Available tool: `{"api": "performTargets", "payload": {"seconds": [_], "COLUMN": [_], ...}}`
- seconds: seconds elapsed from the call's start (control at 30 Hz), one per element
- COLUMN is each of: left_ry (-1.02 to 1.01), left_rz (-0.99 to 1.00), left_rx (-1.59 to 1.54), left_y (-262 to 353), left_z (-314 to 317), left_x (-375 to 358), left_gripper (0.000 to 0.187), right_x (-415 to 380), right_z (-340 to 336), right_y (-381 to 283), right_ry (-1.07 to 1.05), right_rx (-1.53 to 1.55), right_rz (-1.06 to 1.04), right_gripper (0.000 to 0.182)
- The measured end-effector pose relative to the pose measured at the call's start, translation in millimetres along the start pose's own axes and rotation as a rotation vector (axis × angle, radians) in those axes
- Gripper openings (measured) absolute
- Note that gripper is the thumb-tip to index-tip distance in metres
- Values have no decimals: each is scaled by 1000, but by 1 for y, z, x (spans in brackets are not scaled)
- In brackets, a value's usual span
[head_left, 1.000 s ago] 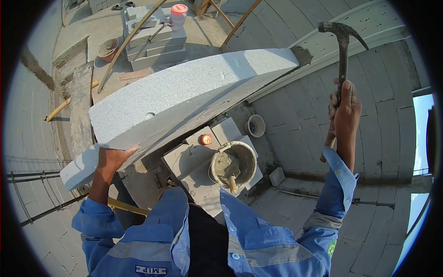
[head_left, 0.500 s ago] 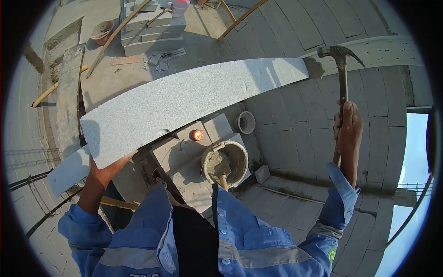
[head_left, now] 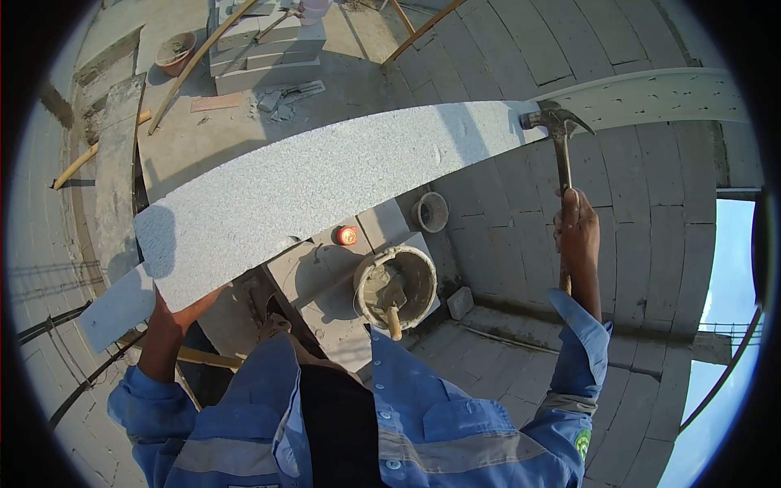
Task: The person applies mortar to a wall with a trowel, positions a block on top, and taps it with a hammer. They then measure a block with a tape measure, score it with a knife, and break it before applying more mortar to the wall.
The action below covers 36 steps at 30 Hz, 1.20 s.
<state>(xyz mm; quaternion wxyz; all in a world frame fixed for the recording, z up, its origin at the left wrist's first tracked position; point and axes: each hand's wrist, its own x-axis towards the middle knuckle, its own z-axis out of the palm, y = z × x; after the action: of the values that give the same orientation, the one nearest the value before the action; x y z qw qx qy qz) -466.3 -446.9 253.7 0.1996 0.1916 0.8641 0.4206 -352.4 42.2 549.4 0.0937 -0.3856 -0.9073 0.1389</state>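
Observation:
A long pale aerated concrete block stretches across the view, its right end near the mortar on the wall top. My left hand holds the block from below at its near left end, with most fingers hidden under it. In my closed right hand is a claw hammer, upright in the view. The hammer's face is at the block's right end; whether it touches cannot be told.
Below the block, a bucket of mortar with a trowel stands on stacked blocks beside a small red container. Another bucket is near the wall. Wooden poles, block scraps and a terracotta-coloured pail are beyond.
My right hand and the hammer have moved left, bringing the hammer head from beyond the block to its right end. My left hand and the block have hardly moved.

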Motion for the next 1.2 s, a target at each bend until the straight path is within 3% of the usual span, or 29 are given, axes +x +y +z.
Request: {"api": "performTargets", "payload": {"seconds": [0.03, 0.07, 0.13, 0.17, 0.23, 0.27, 0.33, 0.47, 0.6, 0.67, 0.73, 0.77, 0.83, 0.87, 0.9, 0.97, 1.2], "left_ry": [-156, -151, -22, -20, 381, 386, 418, 483, 433, 425, 353, 355, 479, 487, 487, 486, 466], "left_rz": [-8, -4, 251, 255, 669, 672, 647, 640, 673, 657, 520, 518, 746, 742, 740, 738, 728], "left_rx": [232, 233, 226, 226, -3, 0, -400, -291, -248, -261, -770, -779, -349, -362, -375, -397, -483], "left_y": [23, 33, 48, 53, 63, 81, 124, 103, 106, 101, 90, 99, 129, 121, 120, 118, 96], "left_z": [-12, -19, -29, -33, -42, -48, -55, -49, -54, -49, -37, -39, -50, -47, -46, -46, -32], "left_x": [0, -2, -6, -4, 6, 10, 16, 20, 17, 15, 13, 15, 20, 23, 28, 39, 65], "left_gripper": [55, 55, 70, 70, 99, 99, 114, 114, 102, 101, 98, 98, 77, 77, 76, 73, 64], "right_x": [1, 2, 3, 2, 4, 5, 6, 10, 11, 15, 12, 11, 13, 16, 19, 27, 9], "right_z": [-1, -2, -2, -1, 0, 0, 2, 4, -15, -23, -40, -46, -42, -39, -35, -21, -4], "right_y": [1, 1, 2, 3, 5, 7, 10, 19, 7, 14, 0, -7, -6, -5, 1, 16, 12], "right_ry": [-4, -6, 7, 11, 13, 12, 10, 12, -10, 204, 268, 339, 345, 349, 347, 17, 74], "right_rx": [-27, -54, -62, -76, -73, -71, -40, 14, 48, 173, 228, 290, 324, 367, 354, -129, -11], "right_rz": [-9, -18, -32, -43, -41, -37, -46, -117, -81, -151, -167, -176, -164, -149, -158, 12, 90], "right_gripper": [55, 56, 56, 56, 55, 54, 54, 54, 51, 49, 46, 44, 45, 46, 46, 49, 51]}}
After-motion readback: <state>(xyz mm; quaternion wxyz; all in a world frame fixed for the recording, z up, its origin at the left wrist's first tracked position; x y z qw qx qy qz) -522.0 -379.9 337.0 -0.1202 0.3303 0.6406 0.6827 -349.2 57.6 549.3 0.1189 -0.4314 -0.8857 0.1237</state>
